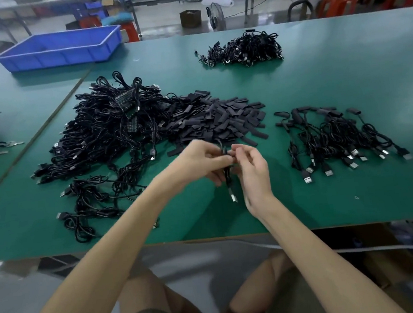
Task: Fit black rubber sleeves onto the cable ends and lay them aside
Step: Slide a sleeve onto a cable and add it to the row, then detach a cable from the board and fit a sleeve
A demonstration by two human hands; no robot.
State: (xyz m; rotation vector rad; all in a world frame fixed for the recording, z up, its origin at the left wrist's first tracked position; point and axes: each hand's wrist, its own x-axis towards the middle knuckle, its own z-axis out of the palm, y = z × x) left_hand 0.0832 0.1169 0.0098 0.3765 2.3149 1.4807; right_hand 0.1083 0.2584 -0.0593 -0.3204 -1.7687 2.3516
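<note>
No readable text or labels, perhaps owing to blur.

Blue plastic bin (pixel 61 48) on green table (pixel 332 79), red stools (pixel 337 2) beyond

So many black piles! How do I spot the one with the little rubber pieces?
Look at the middle of the green table. The rubber pieces lie just right of the big cable tangle. Only this pile is short flat strips, with no wires or metal plugs.
</note>
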